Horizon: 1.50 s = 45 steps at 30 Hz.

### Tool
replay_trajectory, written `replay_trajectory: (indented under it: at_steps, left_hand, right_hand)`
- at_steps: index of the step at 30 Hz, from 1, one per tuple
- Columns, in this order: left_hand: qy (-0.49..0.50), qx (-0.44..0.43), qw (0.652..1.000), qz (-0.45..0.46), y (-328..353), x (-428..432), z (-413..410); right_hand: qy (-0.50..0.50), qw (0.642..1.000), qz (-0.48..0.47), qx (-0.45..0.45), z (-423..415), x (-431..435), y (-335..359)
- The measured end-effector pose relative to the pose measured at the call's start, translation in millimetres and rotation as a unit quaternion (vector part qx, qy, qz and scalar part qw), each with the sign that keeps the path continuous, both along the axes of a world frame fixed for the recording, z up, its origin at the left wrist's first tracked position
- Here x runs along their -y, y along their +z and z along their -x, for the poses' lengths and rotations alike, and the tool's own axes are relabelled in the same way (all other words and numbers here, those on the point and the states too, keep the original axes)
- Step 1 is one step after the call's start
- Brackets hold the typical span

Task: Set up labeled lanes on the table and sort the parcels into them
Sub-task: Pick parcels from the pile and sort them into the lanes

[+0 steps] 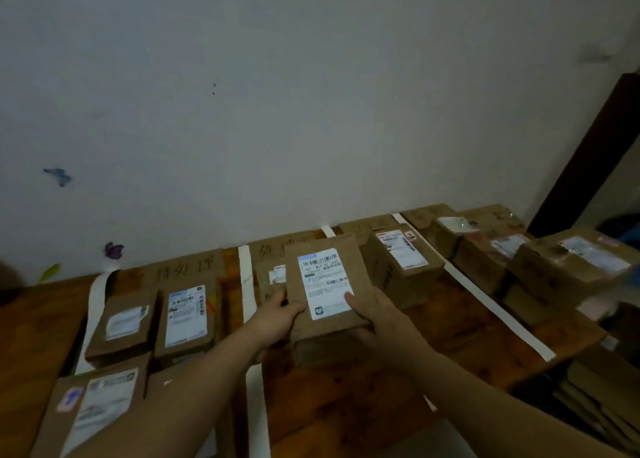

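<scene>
I hold a brown cardboard parcel (329,329) with a white shipping label above the second lane of the wooden table (450,322). My left hand (277,315) grips its left edge and my right hand (377,315) grips its right edge, thumb on the label. White tape strips (246,284) divide the table into lanes. Handwritten cardboard signs (187,267) stand at the far end of the lanes. Three parcels (187,319) lie in the left lane. Another small parcel (273,277) lies behind the held one.
A parcel (401,263) sits in the third lane, and several parcels (568,267) are stacked in the lanes at the right. A white wall (311,111) rises behind the table. A dark door frame (588,160) stands at the right. Flattened cardboard (595,398) lies below the table's right edge.
</scene>
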State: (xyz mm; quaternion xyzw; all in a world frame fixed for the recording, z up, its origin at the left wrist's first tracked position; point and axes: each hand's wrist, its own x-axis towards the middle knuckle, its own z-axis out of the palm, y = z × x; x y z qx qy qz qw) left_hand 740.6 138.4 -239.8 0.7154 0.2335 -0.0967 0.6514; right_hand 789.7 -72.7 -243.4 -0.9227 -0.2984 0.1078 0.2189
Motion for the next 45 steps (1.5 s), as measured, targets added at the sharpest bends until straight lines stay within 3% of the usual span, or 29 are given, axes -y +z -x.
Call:
replay_trajectory:
  at_steps: [9,11,13,15,18,24,27,30,35,40,42,45]
  left_hand:
    - [-0.03,0.005,0.997,-0.077,-20,-5,-55]
    - [-0.018,0.011,0.989,-0.147,-31,-16,-72]
    - [-0.029,0.0,0.961,-0.276,-49,-30,-86]
    - [-0.088,-0.018,0.902,-0.422,-69,-43,-93]
    - [-0.15,-0.051,0.832,-0.532,-99,-53,-103]
    - [-0.171,-0.125,0.825,-0.524,-138,-55,-123]
    - [-0.147,-0.125,0.816,-0.545,-143,-52,-121]
    - [-0.132,-0.115,0.817,-0.55,-138,-50,-120]
    - [-0.114,-0.129,0.822,-0.542,-134,-48,-117]
    - [-0.138,-0.158,0.828,-0.521,-127,-47,-118]
    - [-0.15,-0.169,0.832,-0.507,-119,-47,-119]
    - [-0.132,-0.164,0.84,-0.5,-101,-46,-111]
  right_hand:
    - [-0.04,0.999,-0.019,-0.009,-50,9,-23]
    - [-0.036,0.999,-0.019,0.001,-60,9,-26]
    - [-0.04,0.999,-0.015,0.004,-69,9,-32]
    - [-0.047,0.999,-0.014,-0.007,-77,11,-39]
    - [-0.036,0.999,-0.017,-0.023,-91,14,-50]
    - [0.001,0.999,0.004,-0.031,-128,14,-71]
    - [0.012,0.999,0.023,-0.046,-140,7,-79]
    - [0.013,0.997,-0.015,-0.08,-150,-1,-85]
    - [0.027,0.998,0.024,-0.054,-167,-13,-103]
    - [0.022,0.996,0.012,-0.088,-172,-10,-116]
    - [0.023,0.996,0.036,-0.075,-175,-12,-115]
    - [0.079,0.993,0.082,0.019,-175,-26,-100]
